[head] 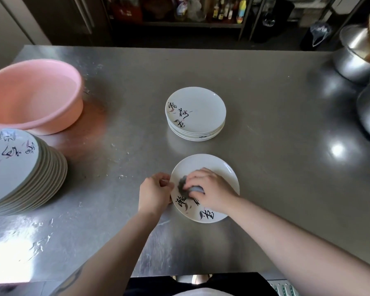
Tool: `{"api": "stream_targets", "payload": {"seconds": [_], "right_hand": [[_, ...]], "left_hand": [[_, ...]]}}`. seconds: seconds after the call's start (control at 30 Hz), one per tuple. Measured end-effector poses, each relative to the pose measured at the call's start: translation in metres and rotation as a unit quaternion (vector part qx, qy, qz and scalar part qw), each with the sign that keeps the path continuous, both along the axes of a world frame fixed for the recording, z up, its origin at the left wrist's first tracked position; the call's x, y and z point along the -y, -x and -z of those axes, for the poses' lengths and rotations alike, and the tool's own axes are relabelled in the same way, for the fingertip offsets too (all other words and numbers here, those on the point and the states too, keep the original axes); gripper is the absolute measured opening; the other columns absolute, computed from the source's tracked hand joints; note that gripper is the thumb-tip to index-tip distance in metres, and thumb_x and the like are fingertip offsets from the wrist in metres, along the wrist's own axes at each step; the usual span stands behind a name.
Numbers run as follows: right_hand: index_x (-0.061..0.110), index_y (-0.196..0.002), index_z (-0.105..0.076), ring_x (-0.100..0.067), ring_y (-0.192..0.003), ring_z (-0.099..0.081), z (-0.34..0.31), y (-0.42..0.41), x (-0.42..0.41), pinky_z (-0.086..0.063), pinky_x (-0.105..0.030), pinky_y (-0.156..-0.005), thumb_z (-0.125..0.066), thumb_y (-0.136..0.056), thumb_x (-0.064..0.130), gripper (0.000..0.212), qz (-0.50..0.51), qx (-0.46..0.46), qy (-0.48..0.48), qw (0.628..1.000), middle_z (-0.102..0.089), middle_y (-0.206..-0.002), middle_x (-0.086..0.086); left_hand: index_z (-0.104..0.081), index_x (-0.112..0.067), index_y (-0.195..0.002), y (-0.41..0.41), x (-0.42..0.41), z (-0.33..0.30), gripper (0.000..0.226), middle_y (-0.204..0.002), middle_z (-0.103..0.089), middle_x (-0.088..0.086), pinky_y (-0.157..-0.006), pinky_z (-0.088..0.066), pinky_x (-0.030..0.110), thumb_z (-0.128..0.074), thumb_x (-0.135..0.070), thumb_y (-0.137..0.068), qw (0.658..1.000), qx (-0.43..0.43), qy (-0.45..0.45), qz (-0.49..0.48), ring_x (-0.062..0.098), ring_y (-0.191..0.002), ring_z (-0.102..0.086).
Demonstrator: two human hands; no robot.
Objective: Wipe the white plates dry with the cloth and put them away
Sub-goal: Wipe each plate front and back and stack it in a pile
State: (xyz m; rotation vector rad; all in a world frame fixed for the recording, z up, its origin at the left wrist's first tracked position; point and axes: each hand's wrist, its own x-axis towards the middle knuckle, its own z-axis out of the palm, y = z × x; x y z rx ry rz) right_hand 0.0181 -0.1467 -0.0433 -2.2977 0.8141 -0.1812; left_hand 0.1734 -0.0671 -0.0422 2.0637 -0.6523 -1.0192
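A white plate (220,167) with black calligraphy lies on the steel table in front of me. My left hand (154,192) pinches its left rim. My right hand (209,190) presses a small grey cloth (183,184) onto the plate's middle, fingers curled over it. Farther back stands a short stack of the same white plates (201,107). A tall stack of white plates (19,169) sits at the left edge.
A pink plastic basin (34,92) stands at the back left, above the tall stack. Steel bowls and pots (355,58) crowd the right rear corner. Water drops (121,176) and wet streaks mark the steel table (276,167). Shelves with bottles (222,9) stand behind.
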Motion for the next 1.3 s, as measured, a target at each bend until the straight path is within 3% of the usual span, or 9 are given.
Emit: {"api": "stream_targets", "payload": {"seconds": [0.13,0.27,0.4,0.53,0.7,0.9,1.0,1.17,1.3], "right_hand": [[0.019,-0.100,-0.073,-0.016,-0.109,-0.050,0.001,-0.018,0.022,-0.039,-0.024,-0.088,-0.066,-0.083,0.011,0.020,0.093,-0.009,0.036,0.995,-0.063,-0.113,0.007],[0.022,-0.100,-0.070,-0.013,-0.112,-0.047,-0.004,0.013,0.038,-0.047,-0.033,-0.083,-0.061,-0.085,0.006,0.024,0.139,-0.085,0.081,0.983,-0.060,-0.115,0.013],[0.027,-0.094,-0.069,-0.009,-0.109,-0.047,-0.010,0.050,0.024,-0.046,-0.030,-0.080,-0.061,-0.079,0.004,0.028,0.143,-0.136,0.080,0.977,-0.060,-0.110,0.019],[0.026,-0.091,-0.071,-0.013,-0.104,-0.051,-0.013,0.069,-0.013,-0.044,-0.028,-0.084,-0.061,-0.077,0.005,0.027,0.105,-0.105,0.021,0.989,-0.063,-0.107,0.019],[0.023,-0.091,-0.074,-0.013,-0.100,-0.051,-0.009,0.037,-0.043,-0.041,-0.026,-0.087,-0.062,-0.081,0.009,0.021,0.050,-0.040,-0.033,0.997,-0.064,-0.105,0.013],[0.018,-0.095,-0.073,-0.020,-0.106,-0.052,0.000,-0.027,-0.012,-0.043,-0.030,-0.088,-0.063,-0.080,0.001,0.025,0.089,0.013,-0.015,0.996,-0.065,-0.112,0.006],[0.020,-0.094,-0.071,-0.017,-0.107,-0.051,0.003,-0.034,0.009,-0.045,-0.034,-0.088,-0.066,-0.078,0.002,0.025,0.120,0.008,-0.001,0.993,-0.062,-0.112,0.008],[0.020,-0.090,-0.071,-0.018,-0.099,-0.048,0.001,-0.002,0.038,-0.034,-0.024,-0.071,-0.063,-0.082,0.000,0.024,0.188,-0.050,0.069,0.978,-0.061,-0.105,0.007],[0.023,-0.091,-0.070,-0.016,-0.103,-0.048,-0.004,0.035,0.029,-0.042,-0.028,-0.080,-0.063,-0.081,0.001,0.025,0.202,-0.104,0.073,0.971,-0.061,-0.106,0.011]], "left_hand": [[-0.070,-0.014,-0.087,-0.001,0.000,0.002,0.018,-0.077,-0.071,0.008,-0.070,-0.060,0.044,-0.060,0.000,-0.082,1.000,0.017,-0.006,0.011,0.031,-0.073,-0.070],[-0.068,-0.013,-0.085,0.000,0.000,0.002,0.017,-0.075,-0.070,0.009,-0.050,-0.058,0.030,-0.059,0.001,-0.085,1.000,0.003,-0.004,-0.006,0.028,-0.062,-0.070],[-0.066,-0.011,-0.084,0.003,-0.001,0.004,0.017,-0.079,-0.070,0.014,-0.047,-0.057,0.031,-0.058,0.003,-0.086,0.999,-0.033,0.003,-0.042,0.032,-0.062,-0.070],[-0.066,-0.012,-0.082,0.004,0.001,0.003,0.018,-0.079,-0.070,0.016,-0.047,-0.056,0.032,-0.057,0.004,-0.086,0.997,-0.051,0.000,-0.056,0.034,-0.062,-0.070],[-0.066,-0.013,-0.079,0.003,0.000,0.003,0.019,-0.075,-0.069,0.013,-0.052,-0.059,0.039,-0.059,0.002,-0.087,0.995,-0.073,0.008,-0.062,0.032,-0.060,-0.070],[-0.067,-0.014,-0.081,0.005,-0.004,0.003,0.015,-0.082,-0.070,0.015,-0.065,-0.061,0.047,-0.061,-0.003,-0.089,0.997,-0.055,0.018,-0.045,0.036,-0.074,-0.070],[-0.067,-0.015,-0.081,0.004,-0.007,0.002,0.016,-0.075,-0.068,0.008,-0.061,-0.061,0.046,-0.060,-0.003,-0.088,0.998,-0.047,0.019,-0.033,0.035,-0.066,-0.070],[-0.064,-0.011,-0.082,0.011,-0.006,0.000,0.017,-0.078,-0.068,0.014,-0.052,-0.060,0.040,-0.055,0.001,-0.089,0.996,-0.070,0.014,-0.054,0.036,-0.061,-0.069],[-0.064,-0.008,-0.085,0.013,-0.008,0.003,0.015,-0.082,-0.069,0.018,-0.045,-0.055,0.030,-0.055,0.003,-0.089,0.991,-0.098,0.019,-0.089,0.037,-0.066,-0.070]]}}
